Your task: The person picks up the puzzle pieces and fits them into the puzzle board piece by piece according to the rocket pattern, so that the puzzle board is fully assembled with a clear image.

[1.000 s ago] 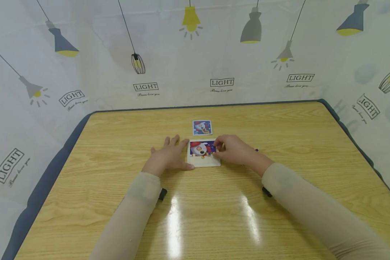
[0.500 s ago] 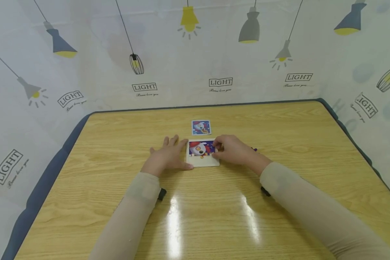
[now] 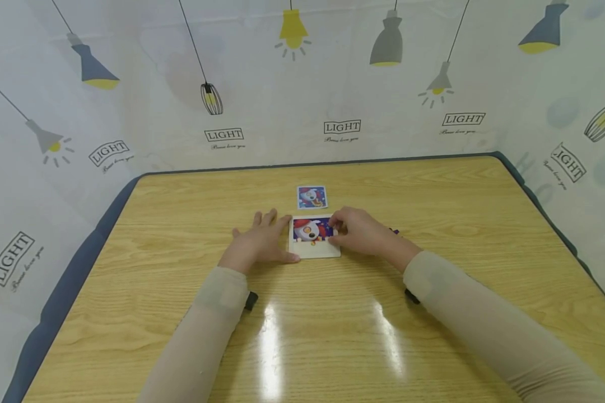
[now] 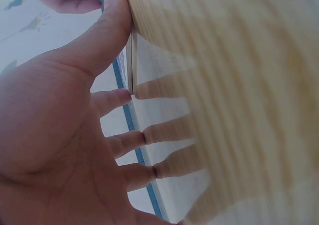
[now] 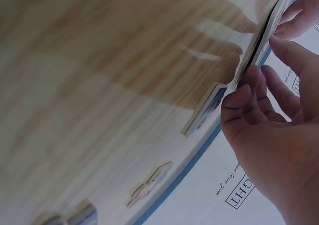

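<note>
A partly filled jigsaw puzzle board [image 3: 315,251] lies in the middle of the table, with a cartoon picture [image 3: 310,229] over its upper part and a bare pale strip below. My left hand [image 3: 262,239] is spread along the left side, thumb at the lower left corner and a fingertip at the upper left. In the left wrist view its straight fingers [image 4: 119,177] meet the tabletop. My right hand [image 3: 360,230] pinches a puzzle piece at the picture's right end with curled thumb and forefinger; the piece is mostly hidden by the fingers.
Beyond the board lies a square reference card [image 3: 312,197] with the same cartoon. Loose puzzle pieces [image 5: 204,110] lie on the table to the right, mostly hidden by my right arm in the head view. A printed cloth [image 3: 282,143] hangs behind the table.
Both hands keep their places at the board. Only a slight shift of the head view shows.
</note>
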Available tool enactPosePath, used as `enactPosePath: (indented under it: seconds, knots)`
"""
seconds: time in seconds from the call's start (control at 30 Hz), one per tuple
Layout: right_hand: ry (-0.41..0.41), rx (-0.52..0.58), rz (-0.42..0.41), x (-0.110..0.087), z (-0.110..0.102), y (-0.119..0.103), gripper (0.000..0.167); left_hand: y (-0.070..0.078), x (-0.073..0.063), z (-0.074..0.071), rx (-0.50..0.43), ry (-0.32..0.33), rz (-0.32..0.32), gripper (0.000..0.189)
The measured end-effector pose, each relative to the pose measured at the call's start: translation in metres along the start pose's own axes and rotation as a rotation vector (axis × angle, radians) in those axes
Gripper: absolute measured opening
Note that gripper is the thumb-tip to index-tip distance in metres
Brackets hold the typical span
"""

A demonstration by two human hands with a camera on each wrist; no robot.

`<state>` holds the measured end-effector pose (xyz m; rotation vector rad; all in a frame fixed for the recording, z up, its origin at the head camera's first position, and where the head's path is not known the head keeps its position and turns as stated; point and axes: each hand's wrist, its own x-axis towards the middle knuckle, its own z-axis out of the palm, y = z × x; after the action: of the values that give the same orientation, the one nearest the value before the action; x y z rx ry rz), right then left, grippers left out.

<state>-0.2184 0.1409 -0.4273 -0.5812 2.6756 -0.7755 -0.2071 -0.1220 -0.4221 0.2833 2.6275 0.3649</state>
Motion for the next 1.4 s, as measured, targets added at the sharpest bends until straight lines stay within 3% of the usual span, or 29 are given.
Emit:
enactPosePath:
  seconds: [0.1,0.53,1.07,1.2,1.4]
  knots:
    - [0.008,-0.022,-0.041,-0.001,0.0,0.001,0.029,0.005,-0.006,-0.003,-0.006,-0.007,-0.004,0.109]
    - [-0.021,-0.056,-0.131,-0.003,0.002,0.001,0.029,0.007,-0.007,-0.004,0.009,0.002,-0.005,0.109]
    - [-0.021,-0.078,-0.154,-0.002,0.002,-0.001,0.03,0.004,-0.006,-0.003,0.015,0.004,-0.008,0.108]
    - [-0.036,-0.03,-0.142,-0.004,-0.01,-0.003,0.032,0.004,-0.006,-0.003,0.018,0.003,-0.002,0.109]
    - [0.027,0.006,-0.127,-0.014,-0.051,-0.009,0.034,0.004,-0.005,-0.002,0.006,0.002,0.004,0.111]
